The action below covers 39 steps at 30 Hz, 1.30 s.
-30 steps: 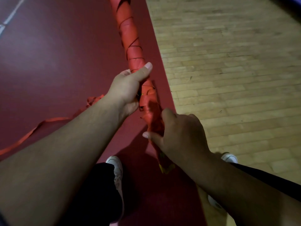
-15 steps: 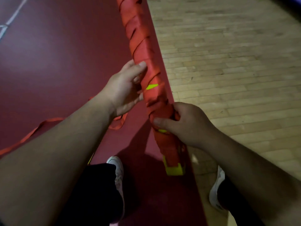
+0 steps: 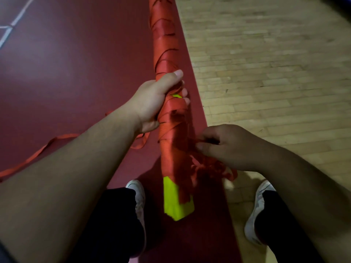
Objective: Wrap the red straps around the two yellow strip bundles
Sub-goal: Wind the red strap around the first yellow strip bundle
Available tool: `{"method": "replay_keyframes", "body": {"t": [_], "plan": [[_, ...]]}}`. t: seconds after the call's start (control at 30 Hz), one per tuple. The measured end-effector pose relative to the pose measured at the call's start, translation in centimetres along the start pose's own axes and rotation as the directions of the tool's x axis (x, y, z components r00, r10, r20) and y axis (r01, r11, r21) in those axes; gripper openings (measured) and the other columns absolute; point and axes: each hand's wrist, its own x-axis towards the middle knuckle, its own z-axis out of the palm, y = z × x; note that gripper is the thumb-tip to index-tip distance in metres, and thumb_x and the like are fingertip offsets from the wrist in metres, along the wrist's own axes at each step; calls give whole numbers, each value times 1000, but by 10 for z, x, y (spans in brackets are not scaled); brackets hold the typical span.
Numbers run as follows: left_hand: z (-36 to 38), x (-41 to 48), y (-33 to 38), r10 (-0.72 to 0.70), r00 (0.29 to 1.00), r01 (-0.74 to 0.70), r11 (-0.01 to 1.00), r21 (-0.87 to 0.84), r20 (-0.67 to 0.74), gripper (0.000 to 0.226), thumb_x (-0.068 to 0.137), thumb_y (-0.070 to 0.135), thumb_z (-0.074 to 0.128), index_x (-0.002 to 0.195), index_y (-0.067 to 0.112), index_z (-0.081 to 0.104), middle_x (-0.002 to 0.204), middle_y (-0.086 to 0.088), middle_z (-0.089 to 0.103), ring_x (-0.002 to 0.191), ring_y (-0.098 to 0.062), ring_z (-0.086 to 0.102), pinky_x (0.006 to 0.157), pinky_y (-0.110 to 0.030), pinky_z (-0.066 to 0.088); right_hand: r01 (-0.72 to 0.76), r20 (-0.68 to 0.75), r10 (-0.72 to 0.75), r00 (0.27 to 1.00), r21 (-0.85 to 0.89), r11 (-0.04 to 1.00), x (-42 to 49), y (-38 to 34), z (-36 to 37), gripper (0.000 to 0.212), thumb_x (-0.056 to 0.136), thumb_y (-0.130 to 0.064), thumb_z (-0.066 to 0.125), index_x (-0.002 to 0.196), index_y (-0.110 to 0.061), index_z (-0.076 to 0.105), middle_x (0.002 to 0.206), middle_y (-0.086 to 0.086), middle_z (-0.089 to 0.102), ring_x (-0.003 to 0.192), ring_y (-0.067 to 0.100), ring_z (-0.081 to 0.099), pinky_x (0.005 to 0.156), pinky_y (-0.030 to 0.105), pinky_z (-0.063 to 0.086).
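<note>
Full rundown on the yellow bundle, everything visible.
The yellow strip bundle is long and mostly hidden under spiralled red strap that looks like woven webbing. Its near end is bare neon yellow; a small yellow gap shows higher up. It slants away over the floor. The left hand grips it; the right hand pinches loose strap beside it.

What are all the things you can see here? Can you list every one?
Yellow strip bundle: one seen, bright yellow, held up in the middle, bare near end poking out below the wrap.
Red strap: red-orange, wound around the bundle; a loose tail trails on the floor at left, a bunched part hangs under the right hand.
Floor mat: dark red, left side, white lines in far corner.
Wooden floor: light brown, right side.
Shoes: two, white, one bottom centre, one bottom right.
Left hand: gripping the wrapped bundle.
Right hand: pinching the strap beside the bundle.
</note>
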Motion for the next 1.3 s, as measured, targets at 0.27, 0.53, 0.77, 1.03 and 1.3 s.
{"method": "replay_keyframes", "body": {"t": [0.27, 0.53, 0.77, 1.03, 1.3], "plan": [[3, -2, -7, 39, 999, -38, 991, 128, -5, 16, 98, 21, 57, 87, 10, 60, 73, -3, 67, 66, -16, 68, 60, -25, 55, -58, 73, 83, 994, -292, 955, -2, 1, 5, 13, 83, -28, 75, 86, -32, 63, 75, -9, 58, 67, 8, 55, 58, 28, 43], [0, 2, -4, 210, 968, -156, 933, 325, -139, 34, 96, 41, 59, 85, 10, 64, 71, -7, 66, 67, -20, 67, 67, -35, 54, 135, -23, -149, 989, -303, 943, 1, 5, 16, 33, 94, -45, 56, 68, -25, 51, 70, -12, 48, 74, 13, 50, 70, 31, 37], [-1, 4, -4, 137, 953, -87, 978, 190, -271, 62, 74, 50, 72, 116, 7, 56, 112, -15, 69, 100, -31, 71, 89, -55, 56, 20, -141, -10, 990, 67, 998, -7, -19, 23, 51, 84, -72, 51, 79, -22, 60, 69, -3, 60, 65, 16, 58, 62, 43, 48], [5, 4, -8, 112, 981, -121, 991, -52, -158, 49, 86, 42, 68, 117, 11, 48, 102, -6, 66, 88, -20, 69, 83, -44, 59, -41, -190, 79, 979, 197, 979, 2, -6, 34, 45, 70, -63, 76, 97, -28, 68, 86, -6, 72, 82, 12, 69, 77, 41, 57], [4, -12, 5, -35, 978, 72, 982, -174, 207, 29, 92, 35, 48, 111, 16, 58, 73, -5, 62, 65, -19, 62, 78, -41, 55, -20, 83, -19, 996, 443, 896, 0, -8, 31, 59, 59, -59, 87, 104, -26, 69, 95, 5, 78, 89, 31, 75, 81, 54, 60]]}}
